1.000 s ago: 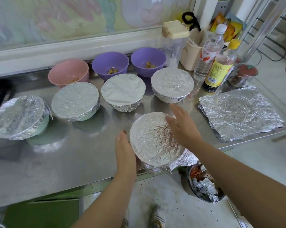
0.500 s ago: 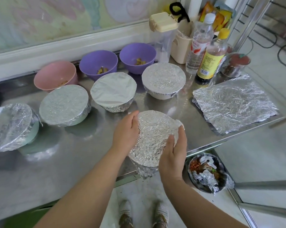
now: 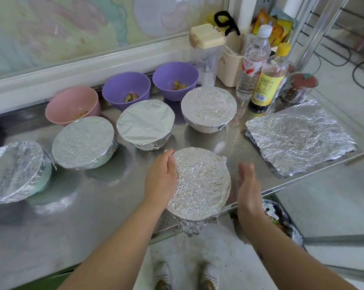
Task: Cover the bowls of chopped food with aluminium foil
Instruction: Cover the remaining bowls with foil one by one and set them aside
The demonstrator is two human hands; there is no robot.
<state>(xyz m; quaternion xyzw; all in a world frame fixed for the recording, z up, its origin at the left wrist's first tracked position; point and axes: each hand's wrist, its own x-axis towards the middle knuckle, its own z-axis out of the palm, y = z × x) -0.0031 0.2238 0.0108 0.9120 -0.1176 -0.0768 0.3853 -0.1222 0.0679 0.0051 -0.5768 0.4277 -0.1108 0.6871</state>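
Note:
A foil-covered bowl [image 3: 201, 183] stands at the steel table's front edge, a foil flap hanging off below it. My left hand [image 3: 161, 177] presses flat against its left side. My right hand [image 3: 248, 185] is straight-fingered and blurred, a little apart from the bowl's right side. Behind stand several other foil-covered bowls [image 3: 209, 108] [image 3: 145, 123] [image 3: 83, 141] [image 3: 14, 170]. Two purple bowls [image 3: 125, 87] [image 3: 174, 77] and a pink bowl [image 3: 72, 104] stay uncovered with chopped food inside. A crumpled loose foil sheet [image 3: 300, 137] lies at the right.
Two bottles [image 3: 253, 61] [image 3: 268, 78], a clear lidded jug [image 3: 207, 57], a beige holder [image 3: 229, 65] and a small jar [image 3: 300, 86] crowd the back right. A bin with foil scraps [image 3: 281, 218] sits on the floor below the steel table [image 3: 72, 222].
My right hand has come off the bowl's front right edge and moved out to its right. My left hand slid down the bowl's left side.

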